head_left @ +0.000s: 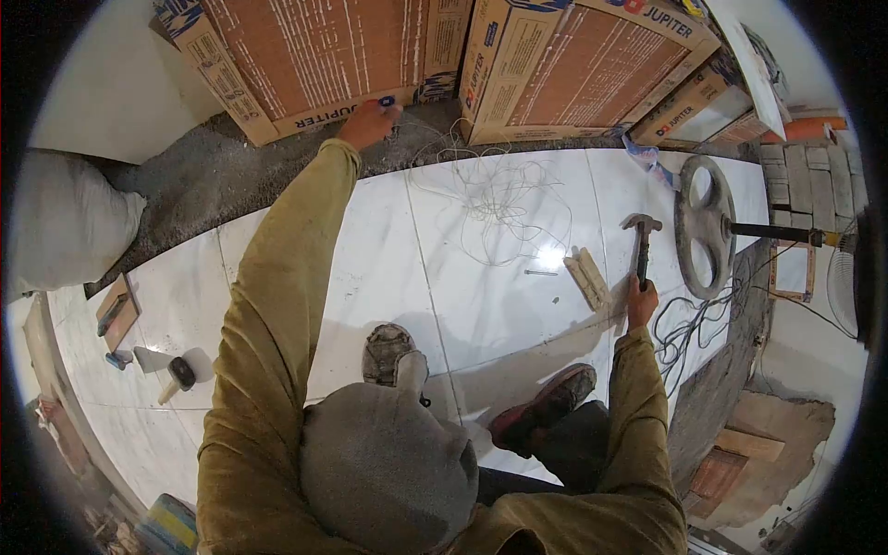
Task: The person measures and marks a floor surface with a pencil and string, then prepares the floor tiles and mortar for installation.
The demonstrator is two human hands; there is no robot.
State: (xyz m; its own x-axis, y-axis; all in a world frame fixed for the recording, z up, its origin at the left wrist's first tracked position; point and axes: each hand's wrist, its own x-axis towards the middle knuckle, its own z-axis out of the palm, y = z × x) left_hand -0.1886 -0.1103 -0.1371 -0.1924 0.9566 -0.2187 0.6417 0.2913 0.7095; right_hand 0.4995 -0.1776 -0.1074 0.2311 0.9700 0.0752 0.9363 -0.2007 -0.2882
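Observation:
My right hand (642,304) grips a claw hammer (642,242) by its dark handle, its head pointing away from me over the white floor tiles. Stretched far forward, my left hand (369,124) is at the lower edge of a Jupiter tile box (324,65), fingers closed. A small dark-blue round spot shows at its fingertips; what it holds I cannot tell. Beside that hand, a loose tangle of thin string (495,199) spreads over the tiles. A nail (541,272) and some short wood pieces (587,279) lie between the string and the hammer.
More Jupiter boxes (592,69) lean at the back. On the right are a round metal base with a pole (696,227), dark cables (689,333) and a fan (844,287). A mallet (180,375), trowel (151,359) and float (117,313) lie left, near a white sack (69,222).

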